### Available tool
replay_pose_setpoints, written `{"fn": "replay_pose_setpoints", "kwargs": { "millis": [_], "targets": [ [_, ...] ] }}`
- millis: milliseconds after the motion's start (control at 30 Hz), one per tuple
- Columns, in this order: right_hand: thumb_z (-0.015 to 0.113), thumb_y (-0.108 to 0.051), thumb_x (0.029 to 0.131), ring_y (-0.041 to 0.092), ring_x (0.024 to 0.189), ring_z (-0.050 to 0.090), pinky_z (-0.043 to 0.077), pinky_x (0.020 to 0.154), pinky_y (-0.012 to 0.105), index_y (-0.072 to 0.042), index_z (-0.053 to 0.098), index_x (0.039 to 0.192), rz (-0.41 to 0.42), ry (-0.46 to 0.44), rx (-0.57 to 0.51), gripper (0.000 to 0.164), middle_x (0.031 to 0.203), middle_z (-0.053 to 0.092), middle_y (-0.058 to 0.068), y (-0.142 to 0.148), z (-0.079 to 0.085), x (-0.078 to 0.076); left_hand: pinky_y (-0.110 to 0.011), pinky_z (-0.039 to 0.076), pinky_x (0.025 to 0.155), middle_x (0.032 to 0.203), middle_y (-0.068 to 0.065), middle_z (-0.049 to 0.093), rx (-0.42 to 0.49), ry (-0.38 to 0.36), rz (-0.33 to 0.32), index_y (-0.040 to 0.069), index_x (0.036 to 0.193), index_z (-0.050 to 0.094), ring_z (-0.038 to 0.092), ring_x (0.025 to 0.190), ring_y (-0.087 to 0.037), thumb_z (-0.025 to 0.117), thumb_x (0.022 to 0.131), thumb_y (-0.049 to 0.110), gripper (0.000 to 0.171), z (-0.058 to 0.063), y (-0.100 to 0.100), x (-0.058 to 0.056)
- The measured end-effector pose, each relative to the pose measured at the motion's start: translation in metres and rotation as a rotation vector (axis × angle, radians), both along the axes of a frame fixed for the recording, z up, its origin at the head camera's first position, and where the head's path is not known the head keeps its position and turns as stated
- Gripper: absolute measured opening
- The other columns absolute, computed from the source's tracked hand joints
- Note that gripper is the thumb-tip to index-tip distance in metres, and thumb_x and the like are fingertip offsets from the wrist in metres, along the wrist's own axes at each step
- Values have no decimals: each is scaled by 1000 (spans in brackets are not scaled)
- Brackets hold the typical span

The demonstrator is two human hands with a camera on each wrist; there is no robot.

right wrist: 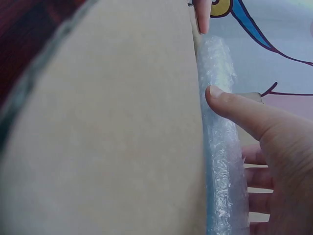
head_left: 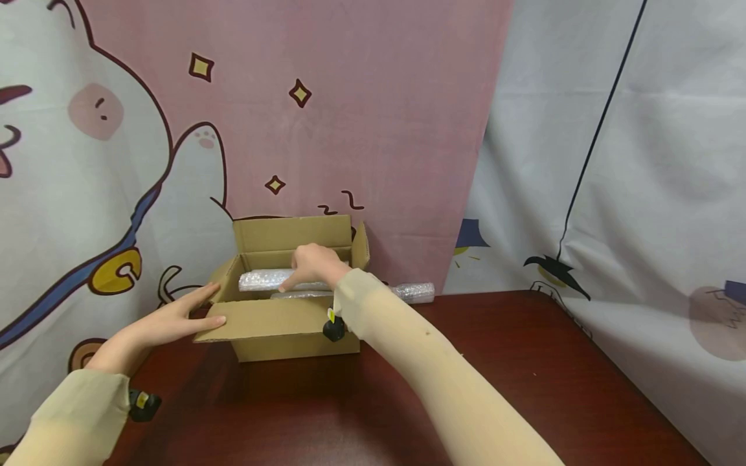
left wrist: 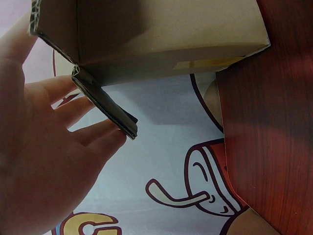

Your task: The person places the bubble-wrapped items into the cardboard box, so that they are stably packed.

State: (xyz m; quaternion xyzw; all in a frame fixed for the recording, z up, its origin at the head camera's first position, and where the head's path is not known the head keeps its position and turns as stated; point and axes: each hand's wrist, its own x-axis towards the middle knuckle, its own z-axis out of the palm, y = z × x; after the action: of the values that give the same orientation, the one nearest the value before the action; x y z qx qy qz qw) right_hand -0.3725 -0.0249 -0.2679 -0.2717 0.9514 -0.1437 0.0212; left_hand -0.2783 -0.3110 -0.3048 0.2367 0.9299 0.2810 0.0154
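An open cardboard box (head_left: 300,348) stands on the table with its flaps spread. My right hand (head_left: 317,264) grips a roll of bubble wrap (head_left: 259,280) at the box's opening. In the right wrist view, the thumb lies on one side of the roll and the fingers on the other. More clear bubble wrap (head_left: 303,295) shows just below it, partly hidden by the front flap (head_left: 271,318). At the box's left corner is my left hand (head_left: 169,321), its thumb on the front flap and its extended fingers against the left side flap (left wrist: 105,107).
Another piece of bubble wrap (head_left: 416,292) lies to the right of the box, partly hidden by my right arm. The dark red wooden table (head_left: 495,362) extends to the right. A printed cloth (head_left: 402,129) hangs behind.
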Motion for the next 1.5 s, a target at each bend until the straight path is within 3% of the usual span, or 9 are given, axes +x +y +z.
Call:
{"fn": "replay_pose_setpoints", "kwargs": {
  "millis": [567, 700, 833, 933, 1067, 1167, 1367, 1500],
  "targets": [
    [78, -56, 74, 6, 46, 17, 19, 43, 22, -18, 31, 52, 37, -46, 1, 64, 51, 21, -8, 2, -6, -2, -71, 19, 100, 151, -37, 15, -21, -4, 4, -8, 151, 19, 12, 137, -56, 67, 91, 30, 86, 3, 1, 1],
    [76, -56, 76, 5, 47, 24, 25, 45, 22, -18, 45, 53, 69, -44, 7, 54, 51, 33, -9, 4, -5, -2, -72, 19, 100, 151, -37, 15, -18, -2, 1, -8, 151, 19, 11, 137, -56, 67, 91, 31, 86, 3, 1, 1],
    [75, -52, 80, 6, 54, 41, 39, 52, 23, -16, 71, 71, 103, -46, -4, 37, 64, 59, -8, 7, -4, 0, -72, 18, 100, 152, -37, 15, -19, -1, 6, -8, 151, 19, 11, 137, -56, 67, 91, 32, 86, 3, 1, 1],
    [74, -48, 82, 6, 66, 54, 47, 62, 24, -13, 76, 87, 109, -56, -23, 36, 83, 69, -5, 10, -2, 2, -72, 18, 99, 151, -37, 15, -20, -2, 8, -8, 151, 19, 11, 137, -56, 67, 91, 32, 86, 2, 1, 1],
    [74, -46, 83, 11, 91, 63, 51, 77, 26, -12, 75, 102, 105, -61, -58, 38, 106, 70, -2, 17, 0, 2, -73, 19, 99, 151, -37, 15, -13, -7, 1, -8, 151, 18, 12, 136, -57, 67, 91, 30, 87, 2, 1, 1],
    [73, -45, 84, 14, 100, 63, 50, 81, 27, -11, 73, 110, 116, -42, -71, 42, 112, 68, 0, 23, 5, 1, -73, 19, 99, 151, -37, 15, -8, -10, 0, -8, 151, 18, 11, 136, -57, 67, 91, 30, 87, 2, 0, 2],
    [71, -43, 87, 14, 104, 62, 49, 84, 25, -8, 70, 119, 168, -7, -100, 48, 116, 68, 1, 44, 24, 1, -74, 17, 98, 151, -37, 15, -11, -7, 1, -9, 150, 19, 11, 136, -58, 67, 91, 32, 87, 2, 0, 1],
    [71, -41, 88, 11, 99, 64, 49, 83, 23, -9, 71, 116, 186, 33, -160, 42, 110, 70, 0, 63, 42, 6, -74, 16, 99, 151, -38, 15, -4, -9, 0, -10, 150, 19, 10, 136, -58, 67, 91, 33, 87, 3, 1, 1]
  ]
}}
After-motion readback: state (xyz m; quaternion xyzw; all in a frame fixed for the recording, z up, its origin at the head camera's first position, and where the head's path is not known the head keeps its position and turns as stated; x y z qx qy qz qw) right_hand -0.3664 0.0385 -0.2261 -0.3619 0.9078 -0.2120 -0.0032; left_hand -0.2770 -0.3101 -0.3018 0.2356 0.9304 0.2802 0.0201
